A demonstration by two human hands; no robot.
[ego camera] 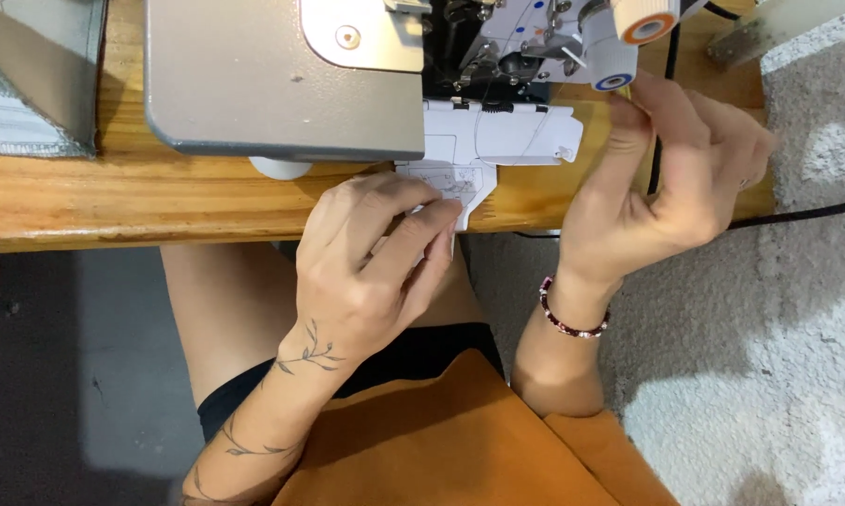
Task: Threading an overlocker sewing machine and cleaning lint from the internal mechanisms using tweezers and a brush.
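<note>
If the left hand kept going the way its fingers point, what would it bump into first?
Probably the white plastic front cover of the grey overlock sewing machine. The left hand points up and right, fingertips already at the cover's lower flap; depth is unclear.

- Grey metal sewing-machine bed (282,84): smooth, matt paint, with a shinier bare-metal plate (357,33) screwed on.
- White plastic front cover (497,131) of the machine: smooth, slightly glossy.
- Cream plastic knob with orange ring (644,19): finely ribbed.
- Honey-coloured wooden table (85,201): varnished, grain showing, soft sheen.
- Grey woven cloth piece (29,75): matt, stitched edge.
- Orange cloth (460,440) on the lap: smooth, matt.
- Black rubbery cable (807,213): smooth.
- Pale rug (769,375): rough, nubbly.
- Dark red beaded bracelet (572,323): glossy.
</note>
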